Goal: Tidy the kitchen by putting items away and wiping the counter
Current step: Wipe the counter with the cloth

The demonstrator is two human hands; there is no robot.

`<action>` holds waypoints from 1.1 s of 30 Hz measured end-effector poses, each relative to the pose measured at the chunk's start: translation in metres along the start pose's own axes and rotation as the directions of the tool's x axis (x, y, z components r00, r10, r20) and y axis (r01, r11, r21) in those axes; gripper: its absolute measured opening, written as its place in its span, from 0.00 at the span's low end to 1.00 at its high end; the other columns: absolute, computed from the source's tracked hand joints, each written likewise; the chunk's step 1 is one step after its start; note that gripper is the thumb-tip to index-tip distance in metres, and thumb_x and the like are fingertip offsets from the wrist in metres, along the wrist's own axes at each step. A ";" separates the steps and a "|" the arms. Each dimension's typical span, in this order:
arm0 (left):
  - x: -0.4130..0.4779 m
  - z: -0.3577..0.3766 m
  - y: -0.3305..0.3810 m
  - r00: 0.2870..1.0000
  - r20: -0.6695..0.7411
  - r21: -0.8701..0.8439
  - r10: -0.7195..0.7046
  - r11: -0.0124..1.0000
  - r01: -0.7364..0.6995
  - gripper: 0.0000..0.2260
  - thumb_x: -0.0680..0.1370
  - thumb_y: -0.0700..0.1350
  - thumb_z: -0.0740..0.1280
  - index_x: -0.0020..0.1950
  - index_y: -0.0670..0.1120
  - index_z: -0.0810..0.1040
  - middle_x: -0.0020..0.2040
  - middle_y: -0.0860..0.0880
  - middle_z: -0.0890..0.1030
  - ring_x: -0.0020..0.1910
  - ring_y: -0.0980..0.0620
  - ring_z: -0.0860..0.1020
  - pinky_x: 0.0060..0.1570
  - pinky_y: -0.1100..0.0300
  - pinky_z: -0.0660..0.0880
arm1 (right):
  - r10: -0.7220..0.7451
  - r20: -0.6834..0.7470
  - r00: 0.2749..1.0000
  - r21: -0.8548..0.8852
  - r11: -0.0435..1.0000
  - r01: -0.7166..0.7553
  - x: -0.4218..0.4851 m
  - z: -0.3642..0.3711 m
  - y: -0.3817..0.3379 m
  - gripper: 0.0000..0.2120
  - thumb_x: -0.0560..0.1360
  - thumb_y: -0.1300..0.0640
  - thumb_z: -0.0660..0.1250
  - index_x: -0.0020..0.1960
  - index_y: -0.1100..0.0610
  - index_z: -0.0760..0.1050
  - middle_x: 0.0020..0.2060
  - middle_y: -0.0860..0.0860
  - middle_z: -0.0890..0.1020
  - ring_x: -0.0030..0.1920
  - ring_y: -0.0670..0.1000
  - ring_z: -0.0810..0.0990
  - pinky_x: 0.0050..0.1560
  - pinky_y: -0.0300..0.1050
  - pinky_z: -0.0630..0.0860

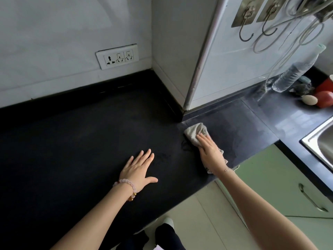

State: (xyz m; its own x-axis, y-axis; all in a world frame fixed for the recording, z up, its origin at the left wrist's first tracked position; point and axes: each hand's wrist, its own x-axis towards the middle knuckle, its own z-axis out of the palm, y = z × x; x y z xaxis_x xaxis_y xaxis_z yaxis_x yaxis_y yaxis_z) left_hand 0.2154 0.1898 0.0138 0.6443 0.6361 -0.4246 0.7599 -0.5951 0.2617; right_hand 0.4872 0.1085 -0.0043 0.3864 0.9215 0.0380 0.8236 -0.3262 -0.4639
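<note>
Counter (72,141) is dark, right hand (210,150) pressing flat on a grey cloth (193,133) at 3 o'clock, left hand (139,170) splayed open, palm down, holding nothing.

Two hands: left hand (139,169), right hand (210,150). One cloth (194,132) under the right grip. Beyond it: one bottle (295,71), two wall hooks (246,20) (metal), one egg (309,99).

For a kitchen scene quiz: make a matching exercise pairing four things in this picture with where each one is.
Things:
1. cloth
2. left hand
3. plastic bottle
4. wall socket

Places:
A. leaning against the white wall by the sink
B. flat on the bare counter
C. under the right hand
D. on the wall above the counter

Pairs: 1-C, 2-B, 3-A, 4-D
</note>
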 end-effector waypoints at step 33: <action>-0.032 0.001 -0.041 0.983 -0.025 -0.074 -0.180 0.981 0.178 0.43 0.71 0.66 0.60 0.75 0.51 0.40 0.77 0.56 0.38 0.76 0.53 0.40 0.75 0.46 0.42 | 0.149 0.045 0.988 -0.007 0.989 -0.149 0.020 -0.007 -0.008 0.20 0.79 0.59 0.55 0.71 0.57 0.66 0.73 0.53 0.64 0.75 0.53 0.56 0.75 0.49 0.53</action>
State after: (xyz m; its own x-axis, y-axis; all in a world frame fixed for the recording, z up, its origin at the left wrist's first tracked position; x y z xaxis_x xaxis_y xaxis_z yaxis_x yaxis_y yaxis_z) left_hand 0.1636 0.1941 0.0159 0.4986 0.7453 -0.4427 0.8668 -0.4340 0.2456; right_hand 0.4913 0.1281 0.0064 0.4861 0.8710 -0.0715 0.7597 -0.4616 -0.4579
